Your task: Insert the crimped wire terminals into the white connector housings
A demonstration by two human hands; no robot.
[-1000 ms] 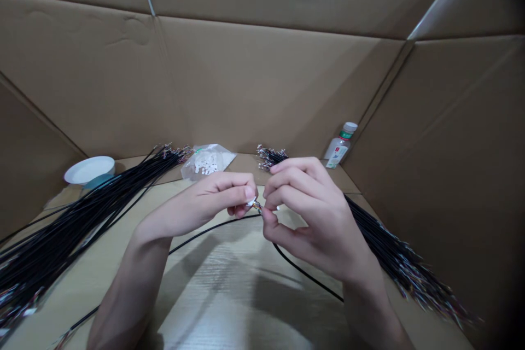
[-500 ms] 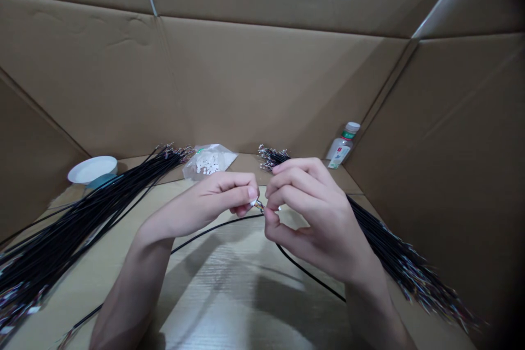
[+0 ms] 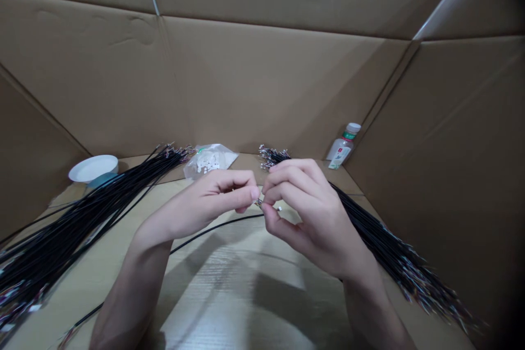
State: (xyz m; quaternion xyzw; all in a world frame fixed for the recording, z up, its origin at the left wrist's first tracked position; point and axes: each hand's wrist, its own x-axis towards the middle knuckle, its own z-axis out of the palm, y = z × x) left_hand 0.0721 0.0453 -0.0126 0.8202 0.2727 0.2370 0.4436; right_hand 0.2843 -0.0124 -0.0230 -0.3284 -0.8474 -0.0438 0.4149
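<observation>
Thin coloured wires (image 3: 258, 203) at the end of a black cable (image 3: 219, 225) show in the small gap between my two hands, above the middle of the table. My left hand (image 3: 217, 195) pinches these wires between thumb and fingers; its thumb covers most of what it grips. From the other side, my right hand (image 3: 314, 213) closes thumb and index finger on the wires, the other fingers curled above. A small white connector (image 3: 279, 209) peeks out just past the right fingertips. The cable runs left under my left forearm, its other stripped end lying on the table.
Bundles of black cables lie at the left (image 3: 102, 210) and right (image 3: 379, 240). A clear bag of small white parts (image 3: 211, 159), a white bowl (image 3: 93, 167) and a bottle (image 3: 343, 146) stand toward the back. Cardboard walls (image 3: 279, 82) enclose the table (image 3: 213, 284).
The left fingertips now cover the white piece that showed at the thumb. My right hand has shifted slightly left. The cable stretch below the right hand no longer shows.
</observation>
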